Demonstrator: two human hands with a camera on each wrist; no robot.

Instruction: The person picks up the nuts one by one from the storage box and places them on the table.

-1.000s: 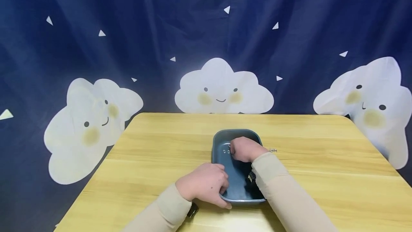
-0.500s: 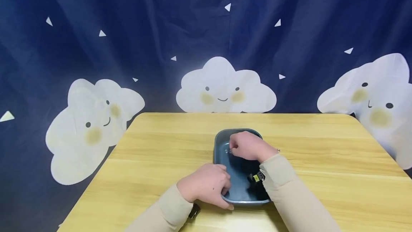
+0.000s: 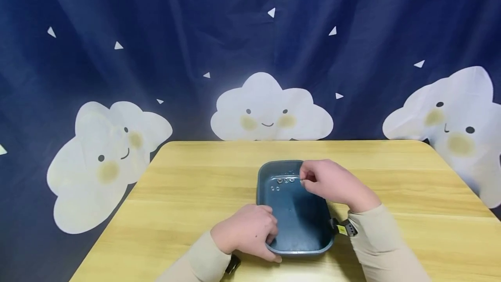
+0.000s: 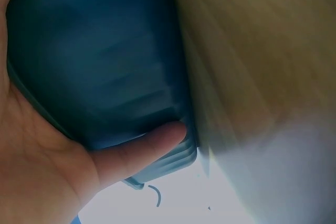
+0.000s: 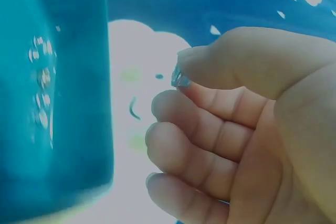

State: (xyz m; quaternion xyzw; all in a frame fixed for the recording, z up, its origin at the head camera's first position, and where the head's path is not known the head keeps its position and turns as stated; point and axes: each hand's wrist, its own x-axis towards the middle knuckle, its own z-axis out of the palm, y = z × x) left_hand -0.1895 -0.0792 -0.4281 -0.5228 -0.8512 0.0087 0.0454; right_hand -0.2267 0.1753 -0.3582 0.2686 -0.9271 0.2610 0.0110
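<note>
A dark blue rectangular tray (image 3: 297, 229) stands on the wooden table. Its near left rim is gripped by my left hand (image 3: 248, 232), fingers inside and the thumb (image 4: 142, 153) along the outer wall. My right hand (image 3: 336, 184) is over the tray's far right side. Thumb and index finger pinch a small shiny metal nut (image 5: 180, 80), mostly covered by the fingertips; the other fingers curl loosely. Several similar nuts (image 3: 286, 180) lie at the far end of the tray floor, including a smaller pair (image 3: 275, 188) a little nearer and to the left.
The light wood table (image 3: 188, 182) extends to both sides of the tray. Behind its far edge hangs a dark blue curtain (image 3: 235, 21) printed with smiling clouds. A black wrist strap (image 3: 346, 228) on the right arm overlaps the tray's right rim in the head view.
My right hand has risen from the tray's far floor and moved right, uncovering more nuts there. My left hand keeps its grip on the rim. The head view has shifted slightly.
</note>
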